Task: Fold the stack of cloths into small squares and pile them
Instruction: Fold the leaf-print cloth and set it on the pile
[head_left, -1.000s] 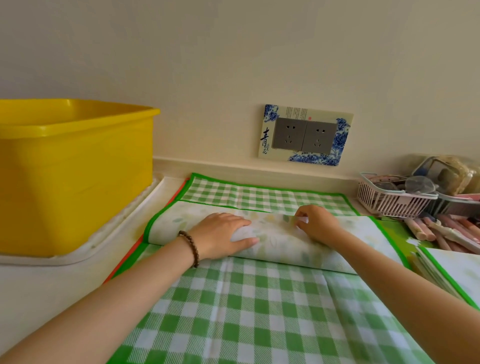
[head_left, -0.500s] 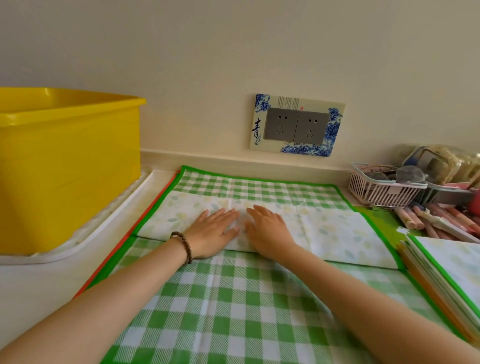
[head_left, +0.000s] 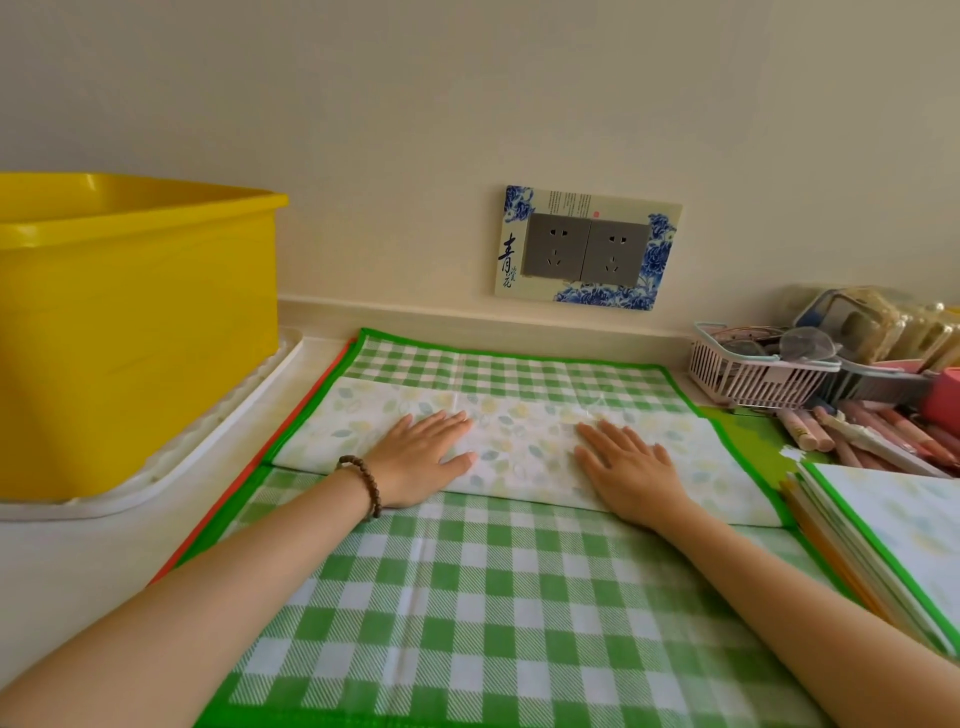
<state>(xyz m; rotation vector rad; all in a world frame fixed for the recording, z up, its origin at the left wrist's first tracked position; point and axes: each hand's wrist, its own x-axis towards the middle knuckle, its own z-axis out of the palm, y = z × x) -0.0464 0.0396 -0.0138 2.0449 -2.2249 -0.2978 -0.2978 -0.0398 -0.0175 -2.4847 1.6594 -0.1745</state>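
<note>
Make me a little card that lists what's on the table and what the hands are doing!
cloth: green checked, spread flat
band: leaf-print, folded over across the cloth
left hand: flat on the band, fingers straight, bracelet on the wrist
right hand: flat on the band, apart from the left hand
pile: folded cloths, right of the cloth
tub: yellow, on a white tray, left of the cloth
basket: white, back right
socket: on the wall behind the cloth

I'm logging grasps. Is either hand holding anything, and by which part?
Nothing is held. The left hand and right hand lie flat, fingers straight, on the folded-over band of the checked cloth.
</note>
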